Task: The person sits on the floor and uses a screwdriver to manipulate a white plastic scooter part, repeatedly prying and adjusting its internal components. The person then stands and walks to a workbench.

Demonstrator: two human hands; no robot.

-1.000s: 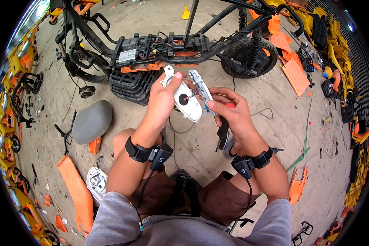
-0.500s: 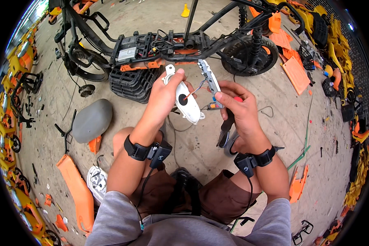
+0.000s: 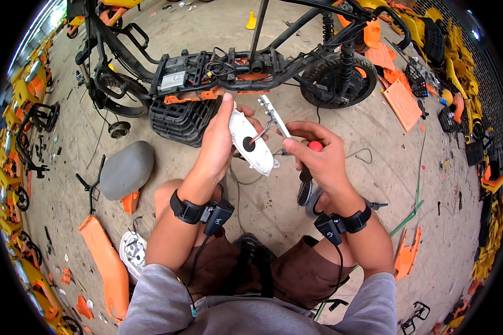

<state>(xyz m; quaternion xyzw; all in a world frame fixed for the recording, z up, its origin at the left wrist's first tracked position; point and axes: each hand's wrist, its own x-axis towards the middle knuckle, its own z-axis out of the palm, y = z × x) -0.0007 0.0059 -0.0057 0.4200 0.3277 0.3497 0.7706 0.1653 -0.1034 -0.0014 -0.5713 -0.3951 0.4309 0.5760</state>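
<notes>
My left hand is closed around one side of a white oval lamp housing, its thumb pointing up. Short thin wires run from a round black spot on the housing to a narrow white-and-grey panel with small fittings along it. The lower end of that panel is pinched between thumb and fingers of my right hand. Also tucked in the right hand is a tool with a red end and a dark shaft or handle below; its exact kind is unclear. Housing and panel are apart, joined only by the wires.
Ahead stands a stripped black scooter frame with a black crate under it. A grey seat and a long orange panel lie left, near another white lamp part. Orange pieces lie right.
The panel has moved down and left, turning more edge-on, with my right hand following. My left thumb has lifted upright, and the housing has shifted slightly.
</notes>
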